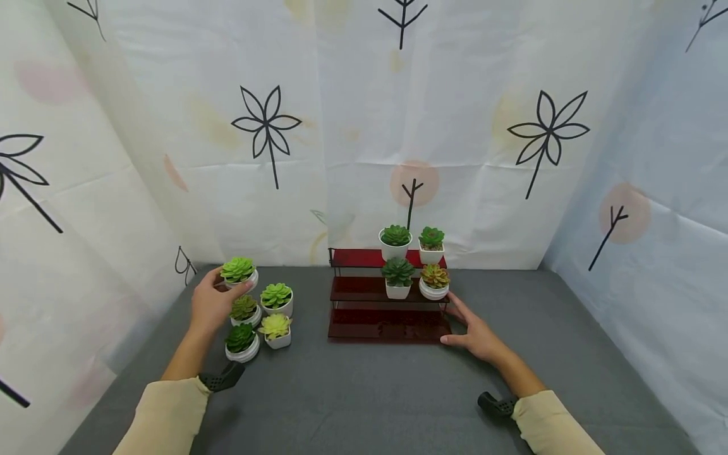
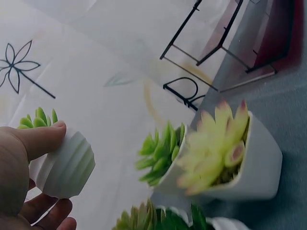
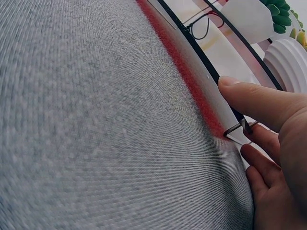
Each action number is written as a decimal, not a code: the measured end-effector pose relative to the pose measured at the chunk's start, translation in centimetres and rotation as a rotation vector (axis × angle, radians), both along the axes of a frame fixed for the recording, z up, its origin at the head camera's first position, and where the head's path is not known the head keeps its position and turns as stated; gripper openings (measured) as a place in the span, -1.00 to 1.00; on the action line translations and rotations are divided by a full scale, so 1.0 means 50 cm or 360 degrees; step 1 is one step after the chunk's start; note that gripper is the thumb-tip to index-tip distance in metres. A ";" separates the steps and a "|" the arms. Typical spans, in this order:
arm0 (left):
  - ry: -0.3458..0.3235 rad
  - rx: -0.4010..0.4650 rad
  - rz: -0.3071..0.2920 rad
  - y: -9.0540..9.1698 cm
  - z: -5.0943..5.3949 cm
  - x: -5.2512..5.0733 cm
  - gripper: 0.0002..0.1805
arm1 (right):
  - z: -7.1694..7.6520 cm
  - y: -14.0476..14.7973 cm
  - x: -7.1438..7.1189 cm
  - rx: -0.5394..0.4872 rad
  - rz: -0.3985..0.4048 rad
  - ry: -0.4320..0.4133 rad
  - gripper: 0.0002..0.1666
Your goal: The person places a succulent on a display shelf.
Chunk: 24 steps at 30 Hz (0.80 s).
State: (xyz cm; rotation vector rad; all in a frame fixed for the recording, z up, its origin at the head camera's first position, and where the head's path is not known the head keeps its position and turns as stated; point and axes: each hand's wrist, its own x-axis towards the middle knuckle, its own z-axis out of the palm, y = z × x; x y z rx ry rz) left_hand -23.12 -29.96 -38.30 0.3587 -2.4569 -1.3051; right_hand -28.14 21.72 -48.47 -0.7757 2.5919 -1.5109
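Observation:
My left hand [image 1: 212, 304] holds a bright green potted succulent [image 1: 238, 270] at the back of the group on the left. In the left wrist view, thumb and fingers grip its ribbed white pot [image 2: 67, 163], which is lifted and tilted. Below and beside it stand several potted succulents, among them a yellow-green one [image 1: 275, 325] in a square pot and a dark green one [image 1: 240, 339]. My right hand [image 1: 476, 335] grips the right end of a three-tier dark red display shelf [image 1: 364, 325], thumb at the bottom tier's front edge, other fingers round the side.
On the shelf's top tier stand two potted succulents, a rounder one [image 1: 395, 243] and a square-potted one [image 1: 431, 246]. The middle tier bears a dark green one [image 1: 397, 278] and an orange-green one [image 1: 435, 282]. A white patterned cloth wall [image 1: 352, 126] rises behind the grey tabletop [image 1: 364, 404].

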 end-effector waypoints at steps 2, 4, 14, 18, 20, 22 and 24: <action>0.0019 -0.0015 -0.0039 0.011 0.003 -0.012 -0.10 | 0.001 0.001 0.002 0.0008 -0.0007 -0.0004 0.15; 0.0026 -0.0009 -0.0087 0.022 0.006 -0.022 -0.09 | 0.001 0.000 0.003 0.0023 -0.0017 -0.0017 0.15; -0.0012 0.0032 -0.0234 0.069 0.002 -0.054 -0.06 | 0.004 -0.011 0.000 0.0016 -0.0014 -0.0024 0.13; -0.0017 0.0039 -0.0267 0.096 -0.004 -0.066 -0.07 | 0.002 -0.009 0.000 0.0014 -0.0011 -0.0033 0.14; -0.0020 0.0055 -0.0278 0.111 -0.007 -0.075 -0.07 | 0.002 -0.007 0.000 0.0019 -0.0014 -0.0046 0.14; -0.0019 0.0060 -0.0292 0.127 -0.008 -0.088 -0.07 | 0.002 -0.004 0.000 0.0021 -0.0019 -0.0053 0.14; -0.0004 0.0077 -0.0316 0.143 -0.009 -0.102 -0.09 | 0.002 -0.003 -0.001 0.0008 -0.0020 -0.0053 0.15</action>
